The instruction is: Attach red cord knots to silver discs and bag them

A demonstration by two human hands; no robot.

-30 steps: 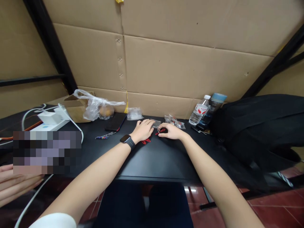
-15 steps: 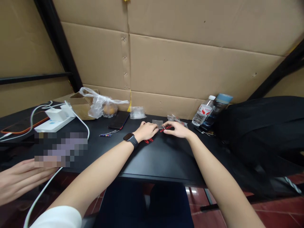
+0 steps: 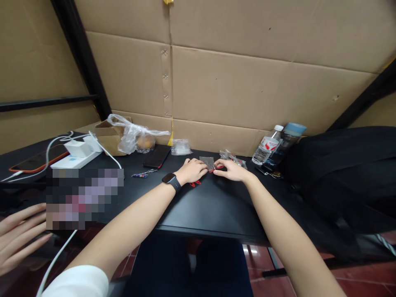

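Both my hands work close together near the back of the black table. My left hand (image 3: 192, 171), with a dark watch at the wrist, is closed, its fingers curled down over a red cord (image 3: 195, 183) whose loops stick out under the palm. My right hand (image 3: 231, 170) pinches another stretch of red cord (image 3: 212, 170) between thumb and forefinger, with a small pale piece at the tips. A small clear plastic bag (image 3: 206, 163) lies flat between the hands, just beyond the fingertips. The exact grip of the left fingers is partly hidden.
Clear packets (image 3: 181, 147) and more small bags (image 3: 232, 157) lie behind. A phone (image 3: 157, 156) and keychain (image 3: 140, 175) are left; a water bottle (image 3: 267, 145) and black backpack (image 3: 346, 177) right. Another person's hand (image 3: 24, 237) is beside a power strip (image 3: 76, 160).
The view has shifted slightly. My hands stay almost in place, with the right fingertips moving a little at the red cord. The other person's hand at the left has spread its fingers.
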